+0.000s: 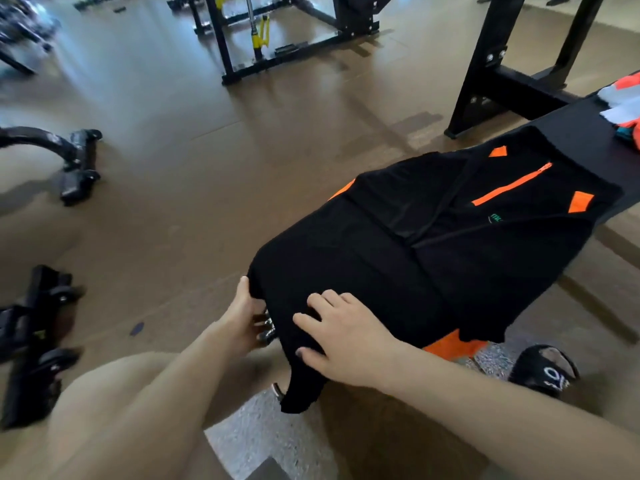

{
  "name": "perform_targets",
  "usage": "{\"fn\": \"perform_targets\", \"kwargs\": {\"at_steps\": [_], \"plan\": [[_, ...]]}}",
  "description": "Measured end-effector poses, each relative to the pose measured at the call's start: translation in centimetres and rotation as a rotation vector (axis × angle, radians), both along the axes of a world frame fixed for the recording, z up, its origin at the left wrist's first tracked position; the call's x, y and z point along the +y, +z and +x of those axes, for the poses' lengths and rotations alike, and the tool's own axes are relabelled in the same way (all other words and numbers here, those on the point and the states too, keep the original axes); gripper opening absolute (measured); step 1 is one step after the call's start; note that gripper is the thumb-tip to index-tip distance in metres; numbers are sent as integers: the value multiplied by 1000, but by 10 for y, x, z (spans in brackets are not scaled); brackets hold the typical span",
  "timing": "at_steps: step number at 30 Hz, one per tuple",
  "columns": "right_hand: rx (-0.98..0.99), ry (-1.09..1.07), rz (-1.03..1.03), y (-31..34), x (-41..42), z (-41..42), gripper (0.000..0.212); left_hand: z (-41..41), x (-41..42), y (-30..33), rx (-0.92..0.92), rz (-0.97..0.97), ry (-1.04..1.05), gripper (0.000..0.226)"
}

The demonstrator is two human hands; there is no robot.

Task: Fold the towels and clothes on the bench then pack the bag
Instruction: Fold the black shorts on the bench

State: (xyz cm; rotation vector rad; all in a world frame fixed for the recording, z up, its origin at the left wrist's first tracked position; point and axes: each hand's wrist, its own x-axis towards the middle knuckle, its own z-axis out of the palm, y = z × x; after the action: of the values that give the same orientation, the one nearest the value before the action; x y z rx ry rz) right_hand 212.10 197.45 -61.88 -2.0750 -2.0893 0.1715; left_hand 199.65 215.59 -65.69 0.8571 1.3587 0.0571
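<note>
nearest the camera, the right hand (pixel 341 336) lies flat with fingers spread on the near hem of a black shirt with orange trim (pixel 433 244), while the left hand (pixel 242 313) pinches the hem's left corner, thumb on top, its fingers seemingly tucked underneath. the shirt lies spread along the bench (pixel 575 140), sleeves apparently folded in, so the fold should go well if both hands lift the hem evenly toward the collar. beyond it, at the bench's far end, lies a pile of orange and white clothes (pixel 623 109).
</note>
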Motion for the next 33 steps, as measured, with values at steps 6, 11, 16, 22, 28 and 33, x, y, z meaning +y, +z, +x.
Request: {"fn": "perform_targets", "kwargs": {"at_steps": [6,11,16,22,28,33], "plan": [[-84,-200,-6,-7,15,-27,51,-7,-34,-36,-213,-170,117,82],[-103,-237,-14,-11,14,-30,56,-14,-34,-35,-346,-71,167,60],[-97,-263,6,-5,12,-44,52,-28,-26,-28,-233,46,256,35],[45,-242,101,9,14,-73,28,-36,-26,12,-188,166,221,32],[420,-391,93,21,27,-94,26,-35,-31,73,-294,259,176,27],[548,-657,160,28,35,-95,39,-22,-38,105,-370,280,163,26]]}}
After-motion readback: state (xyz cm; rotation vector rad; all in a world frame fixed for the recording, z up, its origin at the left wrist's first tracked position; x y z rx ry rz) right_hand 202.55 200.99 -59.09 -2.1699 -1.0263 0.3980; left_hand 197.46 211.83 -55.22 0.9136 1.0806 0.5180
